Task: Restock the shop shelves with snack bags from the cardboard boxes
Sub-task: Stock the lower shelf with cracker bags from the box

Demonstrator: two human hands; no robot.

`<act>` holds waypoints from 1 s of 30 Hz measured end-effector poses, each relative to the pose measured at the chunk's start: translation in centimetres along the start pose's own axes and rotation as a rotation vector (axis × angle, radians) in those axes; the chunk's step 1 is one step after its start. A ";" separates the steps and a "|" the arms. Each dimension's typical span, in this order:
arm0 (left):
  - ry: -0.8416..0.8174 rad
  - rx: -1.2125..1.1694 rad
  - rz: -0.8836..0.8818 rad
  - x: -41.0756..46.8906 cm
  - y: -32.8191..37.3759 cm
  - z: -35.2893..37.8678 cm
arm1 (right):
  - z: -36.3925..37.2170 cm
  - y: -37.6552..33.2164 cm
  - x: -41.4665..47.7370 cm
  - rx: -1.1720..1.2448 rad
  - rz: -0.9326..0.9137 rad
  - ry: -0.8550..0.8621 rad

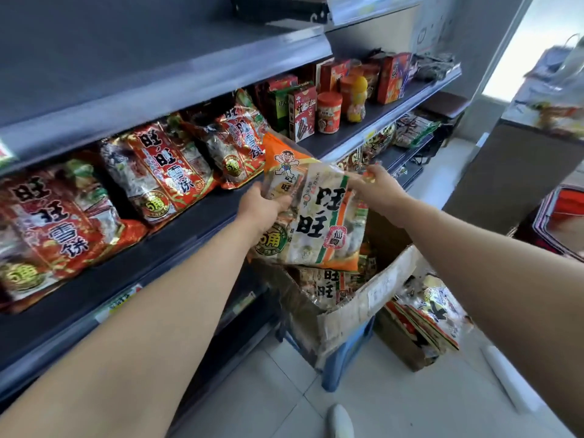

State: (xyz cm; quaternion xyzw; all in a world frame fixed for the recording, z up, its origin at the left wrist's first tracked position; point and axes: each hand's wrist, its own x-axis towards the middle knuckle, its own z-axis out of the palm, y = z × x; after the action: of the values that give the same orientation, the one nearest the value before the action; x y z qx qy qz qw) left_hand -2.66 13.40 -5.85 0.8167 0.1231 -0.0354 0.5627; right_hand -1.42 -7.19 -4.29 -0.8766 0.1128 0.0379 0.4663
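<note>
2 cardboard boxes are seen by the shelving. The nearer box (363, 298), flaps open, is set on a blue plastic stand (344, 352) and is filled w/ white-and-orange rice-cracker bags (328, 286). At least 2 can be made out, the rest are hidden. The second box (407, 346), lower and further R, is packed w/ gold-and-red bags (433, 311) sticking out of its top; their no. can't be told.

1 held bag (319, 216), white-and-orange, is kept in the air above the nearer box, just in front of the shelf (202, 213). Its L edge is gripped by the left hand (262, 210), and its far R corner is pinched by the right hand (379, 181).

3 red cracker bags (164, 172) are laid along the shelf front, w/ more tucked behind.
</note>
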 end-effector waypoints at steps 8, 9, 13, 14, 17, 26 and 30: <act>-0.035 -0.203 -0.075 -4.4 -2.4 -6.7 | 3.2 -0.4 -5.7 0.144 0.250 -0.271; -0.043 -0.209 -0.082 -4.8 -3.0 -7.5 | 4.1 -0.7 -6.2 0.152 0.233 -0.291; -0.065 -0.157 -0.107 -6.7 -5.6 -10.9 | 7.7 -1.7 -8.1 0.127 0.207 -0.315; -0.081 -0.120 -0.126 -7.0 -6.5 -11.6 | 8.6 -2.0 -8.5 0.095 0.203 -0.316; -0.113 -0.024 -0.209 -7.9 -9.4 -13.4 | 12.1 -2.1 -9.4 0.007 0.174 -0.324; -0.098 0.108 -0.578 -9.7 -19.7 -16.4 | 21.8 0.2 -10.3 -0.484 -0.009 -0.493; -0.041 0.027 -0.687 -9.6 -23.2 -15.3 | 25.2 2.2 -8.5 -0.544 -0.005 -0.564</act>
State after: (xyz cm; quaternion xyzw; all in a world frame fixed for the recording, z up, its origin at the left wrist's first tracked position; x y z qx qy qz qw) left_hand -18.73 33.86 -19.51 0.7340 0.3789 -0.2406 0.5097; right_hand -9.19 13.79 -18.79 -0.9237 -0.0362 0.3046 0.2297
